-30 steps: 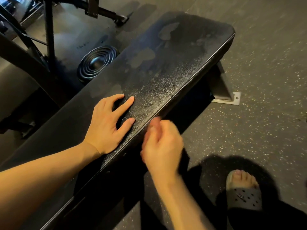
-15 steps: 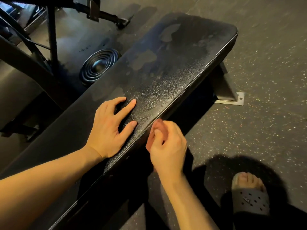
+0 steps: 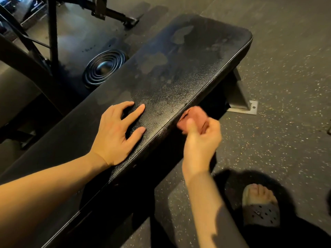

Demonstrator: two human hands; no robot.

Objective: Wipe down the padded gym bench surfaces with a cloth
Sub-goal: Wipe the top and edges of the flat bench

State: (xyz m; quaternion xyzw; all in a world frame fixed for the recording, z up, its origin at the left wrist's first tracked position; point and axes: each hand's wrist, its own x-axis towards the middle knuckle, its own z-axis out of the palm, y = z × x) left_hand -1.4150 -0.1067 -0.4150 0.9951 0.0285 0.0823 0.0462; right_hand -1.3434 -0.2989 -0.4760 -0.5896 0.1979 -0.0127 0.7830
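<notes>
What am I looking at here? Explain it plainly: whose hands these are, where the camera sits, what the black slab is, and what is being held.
There is one view, from a camera worn on a person's head, looking down at their own bare arms. The black slab is a padded gym bench, its textured top marked with dull smudges. The left hand lies flat on the pad, fingers spread. The right hand is curled at the bench's near side edge; it is blurred, and no cloth can be made out in it. On the speckled floor beyond the bench lies a ribbed weight plate. A grey sandal on the person's foot shows at the bottom right.
</notes>
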